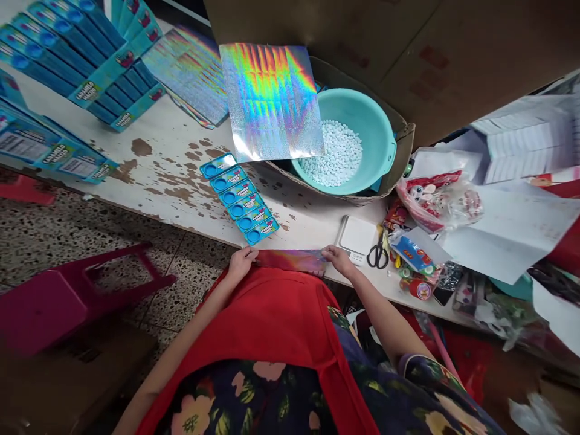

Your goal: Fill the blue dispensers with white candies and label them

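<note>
Between my two hands a strip of shiny holographic sheet (291, 260) is stretched at the table's front edge, against the red apron. My left hand (243, 262) pinches its left end, and my right hand (338, 258) pinches the right end. Just beyond the strip lies a slanting row of blue printed cards (247, 205) with round recesses. Further back, a large holographic sheet (272, 99) rests partly over a turquoise basin (380, 130). Small white pellets (338, 154) fill the bottom of the basin, which sits in a cardboard box.
Blue display boxes (81, 66) stand at the back left, near a stack of holographic sheets (188, 72). To the right are a small white scale (357, 234), black-handled scissors (377, 255) and bagged candy (435, 202). A magenta stool (81, 296) stands on the floor at left.
</note>
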A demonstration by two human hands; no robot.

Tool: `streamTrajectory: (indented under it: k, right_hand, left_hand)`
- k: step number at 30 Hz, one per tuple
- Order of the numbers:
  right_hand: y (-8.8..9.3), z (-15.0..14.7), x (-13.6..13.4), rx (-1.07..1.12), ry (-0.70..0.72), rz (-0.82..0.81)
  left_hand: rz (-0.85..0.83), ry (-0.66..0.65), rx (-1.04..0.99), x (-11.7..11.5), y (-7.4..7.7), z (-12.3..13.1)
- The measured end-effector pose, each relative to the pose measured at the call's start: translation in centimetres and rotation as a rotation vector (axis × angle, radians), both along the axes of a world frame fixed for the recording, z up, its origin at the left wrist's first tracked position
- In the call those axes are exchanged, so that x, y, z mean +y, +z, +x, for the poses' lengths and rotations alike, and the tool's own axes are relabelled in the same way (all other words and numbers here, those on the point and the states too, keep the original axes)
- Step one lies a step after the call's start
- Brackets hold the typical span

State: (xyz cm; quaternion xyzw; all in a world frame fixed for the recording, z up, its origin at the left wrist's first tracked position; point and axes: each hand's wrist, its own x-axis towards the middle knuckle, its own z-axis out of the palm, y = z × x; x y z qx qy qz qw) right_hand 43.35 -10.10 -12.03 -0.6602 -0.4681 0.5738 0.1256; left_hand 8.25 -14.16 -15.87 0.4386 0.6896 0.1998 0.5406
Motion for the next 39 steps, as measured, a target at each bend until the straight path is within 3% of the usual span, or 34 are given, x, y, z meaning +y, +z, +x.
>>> streamTrajectory:
  k: [7, 10, 12, 14, 17, 19, 23, 26, 28, 30, 34, 37, 39]
  right_hand:
    - [-0.9, -0.1, 0.8, -0.006, -0.033, -0.035]
    - [-1.0, 0.0, 0.8, -0.012, -0.04, -0.072]
    - [-0.9, 0.1, 0.7, -0.018, -0.045, -0.094]
    - [-0.6, 0.1, 0.6, -0.023, -0.045, -0.106]
    - [-0.2, 0.2, 0.5, -0.033, -0.035, -0.091]
    - [-0.1, 0.2, 0.5, -0.047, -0.029, -0.066]
    - [-0.4, 0.2, 0.4, -0.087, -0.01, -0.022]
    - [-0.2, 0.3, 0.1, -0.115, 0.0, -0.009]
    - [0.4, 0.4, -0.2, -0.157, -0.009, 0.034]
    - [1.2, 0.5, -0.5, -0.262, 0.034, 0.188]
    - [1.8, 0.2, -1.1, -0.518, 0.344, 0.555]
    - [1.2, -0.2, -1.7, -0.621, 0.551, 0.603]
    - [0.6, -0.2, -2.2, -0.665, 0.613, 0.609]
  left_hand:
    - [-0.073, 0.118, 0.161, 0.4, 0.8, 1.4]
    - [-0.085, 0.083, 0.299, -0.3, 1.8, 1.7]
    - [-0.048, 0.007, 0.409, -0.9, 3.0, 1.4]
    - [0.012, -0.118, 0.392, -1.1, 4.5, 1.3]
    - [0.068, -0.37, 0.052, 0.1, 6.8, 2.6]
    - [0.145, -0.5, -0.132, 1.9, 7.6, 5.1]
    - [0.352, -0.696, -0.016, 5.8, 6.2, 11.4]
    - [0.196, -0.826, 0.161, 7.2, 4.2, 14.5]
    - [0.097, -0.829, 0.209, 7.5, 3.2, 15.3]
    - [0.081, -0.808, 0.211, 7.6, 2.7, 15.3]
    - [0.083, -0.804, 0.2, 8.2, 2.8, 15.2]
    - [0.065, -0.805, 0.195, 8.6, 2.8, 15.4]
    - [0.051, -0.801, 0.193, 8.7, 2.7, 15.5]
